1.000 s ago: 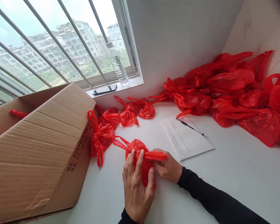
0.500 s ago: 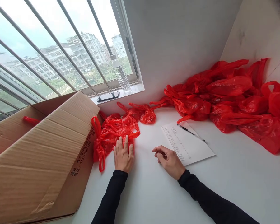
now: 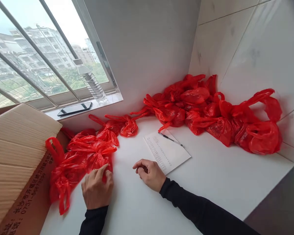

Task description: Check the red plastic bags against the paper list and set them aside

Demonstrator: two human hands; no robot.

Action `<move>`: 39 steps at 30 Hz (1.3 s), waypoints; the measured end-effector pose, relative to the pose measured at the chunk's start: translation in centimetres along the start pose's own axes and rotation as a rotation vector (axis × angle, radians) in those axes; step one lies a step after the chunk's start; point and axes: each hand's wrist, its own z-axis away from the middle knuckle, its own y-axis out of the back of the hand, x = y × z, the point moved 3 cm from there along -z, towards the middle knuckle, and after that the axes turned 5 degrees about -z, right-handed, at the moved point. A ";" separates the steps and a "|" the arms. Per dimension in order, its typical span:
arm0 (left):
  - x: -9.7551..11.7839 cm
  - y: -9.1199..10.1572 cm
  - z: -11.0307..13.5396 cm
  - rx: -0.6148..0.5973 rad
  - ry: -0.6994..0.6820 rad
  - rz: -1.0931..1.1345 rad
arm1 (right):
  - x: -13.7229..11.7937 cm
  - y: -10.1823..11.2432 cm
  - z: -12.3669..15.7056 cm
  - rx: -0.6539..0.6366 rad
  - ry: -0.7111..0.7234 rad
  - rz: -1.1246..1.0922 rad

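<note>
My left hand (image 3: 96,189) lies flat on the white counter, fingers stretched out and touching a tied red plastic bag (image 3: 98,156) at the edge of a small heap of such bags (image 3: 73,163) beside a cardboard box (image 3: 17,153). My right hand (image 3: 149,173) rests on the counter with its fingers loosely curled and nothing in them, just left of a printed sheet of paper (image 3: 166,151) with a pen (image 3: 170,139) lying on it.
A large pile of red bags (image 3: 215,114) fills the back right corner against the tiled wall. A water bottle (image 3: 91,83) and a phone (image 3: 74,108) sit on the windowsill. The counter's edge (image 3: 271,181) drops off at the right.
Both hands let go of the tied bag; my left hand pushed it into the heap by the box. The view has swung to the right.
</note>
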 end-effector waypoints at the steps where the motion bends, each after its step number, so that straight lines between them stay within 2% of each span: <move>1: -0.1 -0.1 -0.1 -0.005 0.000 0.000 | -0.1 0.0 0.0 0.006 0.008 0.000; 4: 0.0 -0.1 -0.4 0.053 0.013 0.020 | -0.9 0.4 -0.1 0.021 0.073 0.022; 7: 0.7 0.5 0.0 0.155 -0.076 0.038 | -2.3 2.1 -0.6 0.063 0.273 0.131; 8: 0.9 0.7 0.2 0.175 -0.108 0.049 | -2.6 3.3 -1.0 0.127 0.337 0.194; 10: 1.4 1.0 0.8 0.202 -0.124 0.084 | -2.9 6.5 -1.9 0.345 0.398 0.323; 12: 1.6 1.1 1.3 0.223 -0.105 0.129 | -2.7 10.4 -2.6 0.607 0.373 0.423; 14: 1.5 0.9 1.5 0.233 -0.080 0.173 | -2.0 14.3 -3.0 0.781 0.332 0.483; 17: 1.0 0.2 1.5 0.170 -0.051 0.190 | -0.8 18.9 -2.9 0.956 0.243 0.572; 20: 0.4 -0.1 1.3 0.142 0.046 0.186 | 0.4 21.4 -2.3 1.059 0.122 0.659; 23: 0.2 0.3 1.3 0.182 0.122 0.238 | 1.5 22.1 -2.0 1.089 -0.007 0.732; 28: 0.6 0.9 1.4 0.221 0.118 0.316 | 2.3 22.1 -1.7 1.039 -0.121 0.812; 35: 0.5 0.9 1.3 0.260 0.187 0.356 | 1.7 22.6 0.7 1.108 -0.157 0.776; 39: 0.4 0.7 1.4 0.274 0.189 0.373 | 1.6 22.6 1.3 1.077 -0.105 0.753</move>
